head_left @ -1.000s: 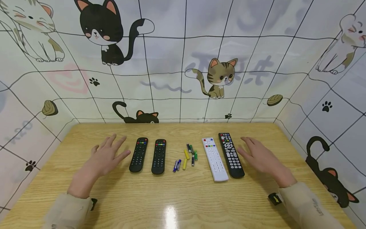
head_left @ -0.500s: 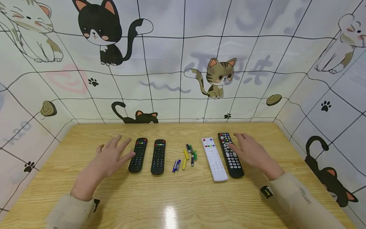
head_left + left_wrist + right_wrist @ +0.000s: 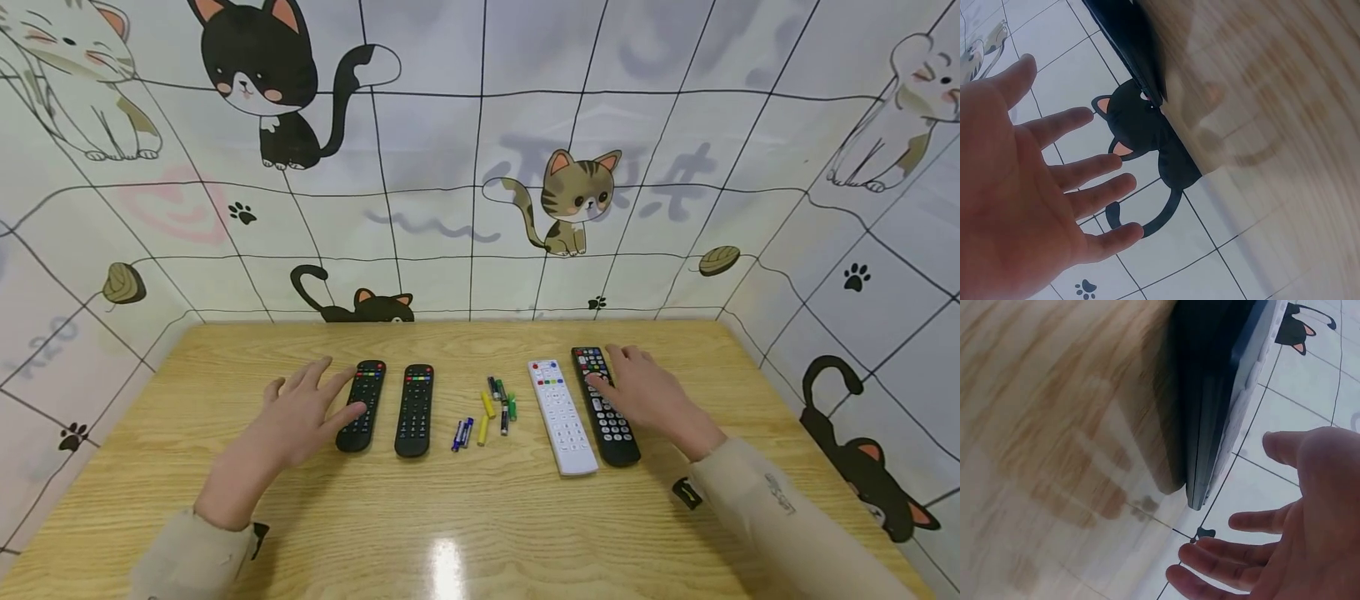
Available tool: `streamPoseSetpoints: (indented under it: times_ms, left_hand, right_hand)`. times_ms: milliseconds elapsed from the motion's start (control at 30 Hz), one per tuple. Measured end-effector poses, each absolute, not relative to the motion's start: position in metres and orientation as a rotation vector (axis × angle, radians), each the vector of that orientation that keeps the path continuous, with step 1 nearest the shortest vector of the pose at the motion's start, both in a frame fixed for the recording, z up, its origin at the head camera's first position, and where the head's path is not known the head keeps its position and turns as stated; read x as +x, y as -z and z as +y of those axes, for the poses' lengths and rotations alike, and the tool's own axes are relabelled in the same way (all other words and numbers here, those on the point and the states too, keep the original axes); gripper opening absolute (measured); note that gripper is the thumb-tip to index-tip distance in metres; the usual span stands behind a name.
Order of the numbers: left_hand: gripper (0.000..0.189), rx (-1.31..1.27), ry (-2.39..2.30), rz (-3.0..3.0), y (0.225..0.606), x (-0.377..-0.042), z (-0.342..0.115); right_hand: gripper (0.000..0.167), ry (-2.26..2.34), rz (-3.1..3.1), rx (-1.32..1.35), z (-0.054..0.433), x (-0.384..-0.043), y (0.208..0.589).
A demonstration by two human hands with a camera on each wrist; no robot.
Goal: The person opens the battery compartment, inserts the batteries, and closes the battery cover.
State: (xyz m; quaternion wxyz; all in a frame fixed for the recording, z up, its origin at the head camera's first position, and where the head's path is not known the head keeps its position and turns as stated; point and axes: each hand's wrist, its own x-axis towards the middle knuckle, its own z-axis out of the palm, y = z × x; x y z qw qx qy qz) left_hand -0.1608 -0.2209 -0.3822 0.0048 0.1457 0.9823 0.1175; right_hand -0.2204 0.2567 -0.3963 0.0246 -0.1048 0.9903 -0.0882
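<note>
My left hand (image 3: 300, 417) hovers beside the leftmost black remote control (image 3: 362, 417), its spread fingers partly over that remote's left edge. In the left wrist view the palm (image 3: 1016, 206) faces the camera with nothing in it. A second black remote (image 3: 415, 412) lies just to the right. On the other side, my right hand (image 3: 652, 398) is held over the right edge of a larger black remote (image 3: 617, 437), thumb above its buttons. The right wrist view shows those fingers (image 3: 1235, 559) apart from the remote's side (image 3: 1207, 425). A white remote (image 3: 564, 421) lies alongside.
Several small batteries lie mid-table: yellow ones (image 3: 483, 429), blue ones (image 3: 462, 433), and green and dark ones (image 3: 505, 408). The wooden table (image 3: 480, 533) meets a cat-printed wall covering (image 3: 435, 167) at the back and sides.
Both hands have moved inward: the left rightwards to over the edge of its black remote, the right leftwards over the larger black remote. The remotes and batteries stay in place.
</note>
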Motion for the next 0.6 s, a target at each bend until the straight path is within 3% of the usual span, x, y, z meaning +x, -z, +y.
streamPoseSetpoints:
  times_ms: [600]
  left_hand:
    - [0.064,0.493,-0.341,3.078,0.382,-0.158,-0.210]
  right_hand:
    - [0.080,0.296,3.023,-0.276,0.244,-0.233,0.405]
